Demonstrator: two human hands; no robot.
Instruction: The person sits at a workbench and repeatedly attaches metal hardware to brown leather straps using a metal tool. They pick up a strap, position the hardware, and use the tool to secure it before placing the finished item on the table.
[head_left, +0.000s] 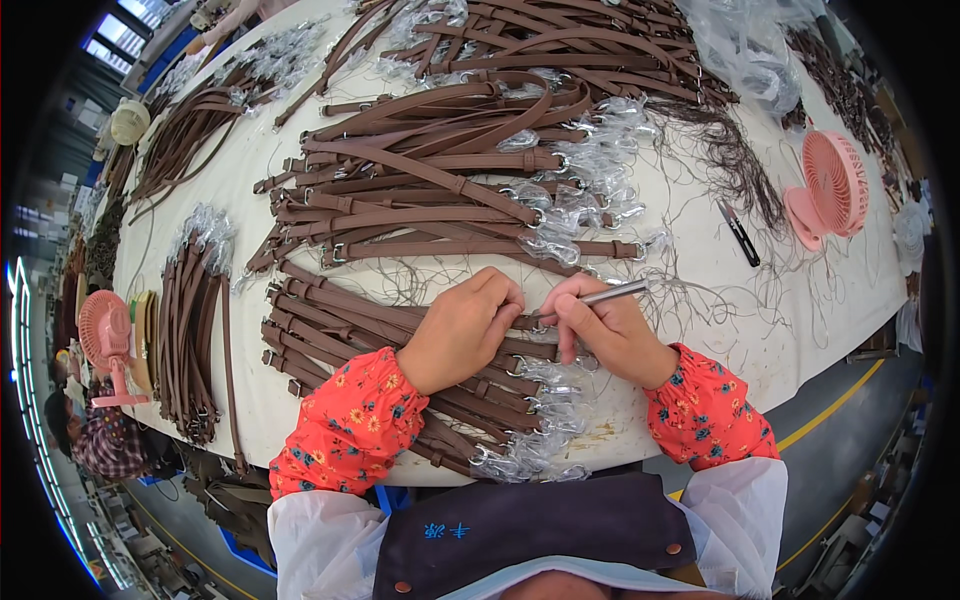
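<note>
My left hand (pixel 462 332) is closed in a pinch on a brown strap (pixel 527 322) near its metal-fitted end. Close beside it, my right hand (pixel 608 335) grips a slim silver metal tool (pixel 618 291), its tip by the strap end; I cannot make out the tool's exact kind. Beneath both hands lies a row of brown straps (pixel 330 315) with buckles and plastic-wrapped metal clasps (pixel 535 445). Just beyond my hands sits a larger pile of similar straps (pixel 420 215), their clasps also in clear plastic.
Loose dark threads (pixel 725 150) spread over the white table (pixel 760 340) on the right, around a black-handled cutter (pixel 738 235) and a pink fan (pixel 832 188). On the left are a strap bundle (pixel 188 335) and another pink fan (pixel 106 335). A person (pixel 105 435) sits at far left.
</note>
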